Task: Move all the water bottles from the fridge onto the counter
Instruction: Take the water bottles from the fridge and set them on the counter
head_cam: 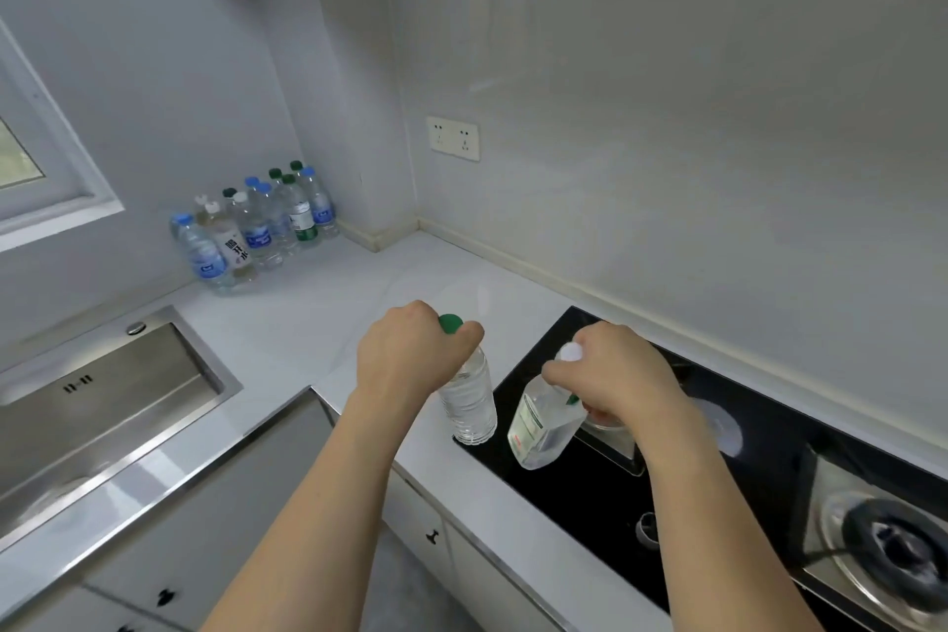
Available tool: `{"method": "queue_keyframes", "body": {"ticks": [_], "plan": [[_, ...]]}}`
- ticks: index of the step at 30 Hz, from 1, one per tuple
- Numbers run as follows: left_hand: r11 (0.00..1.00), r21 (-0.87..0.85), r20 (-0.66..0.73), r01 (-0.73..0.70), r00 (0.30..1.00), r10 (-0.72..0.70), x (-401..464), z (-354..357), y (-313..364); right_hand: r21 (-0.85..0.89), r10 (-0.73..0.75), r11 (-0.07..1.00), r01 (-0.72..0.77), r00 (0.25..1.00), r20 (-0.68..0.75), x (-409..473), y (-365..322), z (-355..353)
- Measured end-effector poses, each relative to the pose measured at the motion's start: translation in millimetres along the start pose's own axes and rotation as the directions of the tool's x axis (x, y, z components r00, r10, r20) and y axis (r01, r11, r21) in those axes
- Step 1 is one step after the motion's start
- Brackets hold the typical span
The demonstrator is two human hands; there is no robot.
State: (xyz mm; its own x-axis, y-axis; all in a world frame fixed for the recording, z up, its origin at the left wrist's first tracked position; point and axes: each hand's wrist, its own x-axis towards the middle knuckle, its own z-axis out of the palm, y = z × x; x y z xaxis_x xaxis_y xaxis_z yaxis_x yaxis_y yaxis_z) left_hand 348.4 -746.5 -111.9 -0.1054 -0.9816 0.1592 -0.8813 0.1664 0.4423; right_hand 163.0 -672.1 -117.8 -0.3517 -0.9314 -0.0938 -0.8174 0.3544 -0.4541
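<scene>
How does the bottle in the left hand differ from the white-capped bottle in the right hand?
The green-capped bottle in the left hand stands nearly upright, while the white-capped bottle in the right hand tilts clearly. Their caps differ, green against white. The green-capped bottle shows no label from here; the white-capped bottle carries a white label with green print. Both are clear plastic and held near the cap, above the black stove top.

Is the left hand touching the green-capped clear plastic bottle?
Touching. The head view shows the left hand with its fingers curled round the neck of the green-capped clear plastic bottle, just under the cap.
</scene>
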Motion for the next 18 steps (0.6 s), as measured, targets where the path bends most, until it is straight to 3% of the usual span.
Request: {"method": "queue_keyframes", "body": {"ticks": [18], "plan": [[0.993, 0.065, 0.049, 0.097, 0.994, -0.100, 188, 42, -43, 0.035, -0.059, 0.998, 0.055, 0.989, 0.135, 198, -62, 41]]}}
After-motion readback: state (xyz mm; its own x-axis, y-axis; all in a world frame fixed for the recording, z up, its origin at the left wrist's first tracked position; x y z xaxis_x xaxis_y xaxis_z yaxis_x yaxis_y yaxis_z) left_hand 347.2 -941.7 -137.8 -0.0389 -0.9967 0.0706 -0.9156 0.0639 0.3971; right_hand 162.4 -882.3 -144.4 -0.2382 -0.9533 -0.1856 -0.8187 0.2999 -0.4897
